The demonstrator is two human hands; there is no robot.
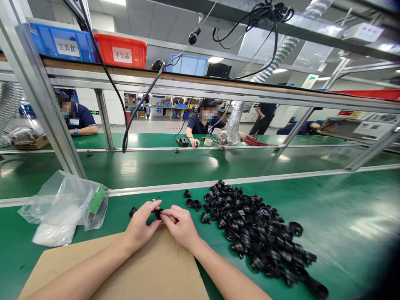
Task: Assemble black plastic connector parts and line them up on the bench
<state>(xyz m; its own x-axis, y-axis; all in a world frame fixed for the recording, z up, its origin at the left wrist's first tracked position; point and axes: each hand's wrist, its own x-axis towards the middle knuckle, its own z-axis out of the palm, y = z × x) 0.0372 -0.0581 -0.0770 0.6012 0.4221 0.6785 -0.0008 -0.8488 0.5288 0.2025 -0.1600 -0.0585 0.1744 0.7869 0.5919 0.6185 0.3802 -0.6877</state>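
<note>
Between my two hands is a small round black plastic part (pixel 158 213). My left hand (pixel 142 225) is closed around it, thumb below and fingers above. From the other side, my right hand (pixel 180 227) pinches at the part's right edge; whether its fingertips also hold something tiny is hidden. Both hands are over the far end of a brown cardboard sheet (pixel 150 266). Another black part (pixel 133 211) lies just left of my left hand. To the right, a large heap of similar black parts (pixel 250 225) spreads over the green work surface.
A clear plastic bag (pixel 65 204) with white contents and a green label sits at left. Beyond the metal frame (pixel 46 91) a conveyor belt (pixel 150 162) runs across. Blue (pixel 62 41) and red bins (pixel 121 50) stand on the overhead shelf; black cables hang down. Co-workers sit opposite.
</note>
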